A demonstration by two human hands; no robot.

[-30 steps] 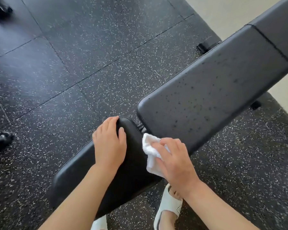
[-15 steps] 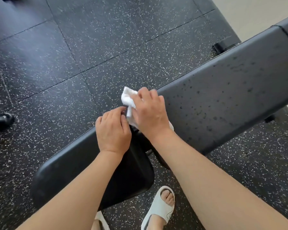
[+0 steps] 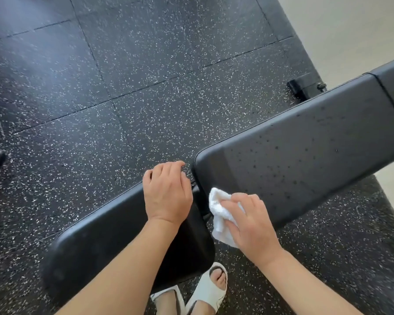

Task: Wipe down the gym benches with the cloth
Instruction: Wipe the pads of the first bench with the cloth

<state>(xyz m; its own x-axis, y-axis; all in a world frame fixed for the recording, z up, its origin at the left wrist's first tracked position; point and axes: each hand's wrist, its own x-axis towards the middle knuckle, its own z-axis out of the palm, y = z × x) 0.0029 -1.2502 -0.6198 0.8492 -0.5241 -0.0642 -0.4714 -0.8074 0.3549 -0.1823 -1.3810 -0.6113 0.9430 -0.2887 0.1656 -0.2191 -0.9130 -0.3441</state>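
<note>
White cloth (image 3: pixel 216 214), bunched into a soft wad, sits under the right hand (image 3: pixel 251 226), whose fingers curl over it and press it against the near corner of the long back pad (image 3: pixel 305 153), right at the gap where the two pads of the bench meet. Part of the cloth sticks out past the fingertips toward the gap and part hangs below the palm, off the pad's edge. The left hand (image 3: pixel 167 194) rests on the end of the seat pad (image 3: pixel 105 242), palm down, fingers bent over the far edge of the padding and holding nothing else. Both pads are black and padded; the back pad runs up toward the right and is dotted all over with small dark droplets, with a seam crossing it near its far end. Below the hands, two feet in white sandals (image 3: pixel 208 289) stand on the floor beside the seat. Around the bench lies black rubber flooring (image 3: pixel 146 87) flecked with white and laid in large tiles. A black foot of the frame (image 3: pixel 303 87) shows behind the back pad, near where the rubber meets a pale floor (image 3: pixel 350 30).
</note>
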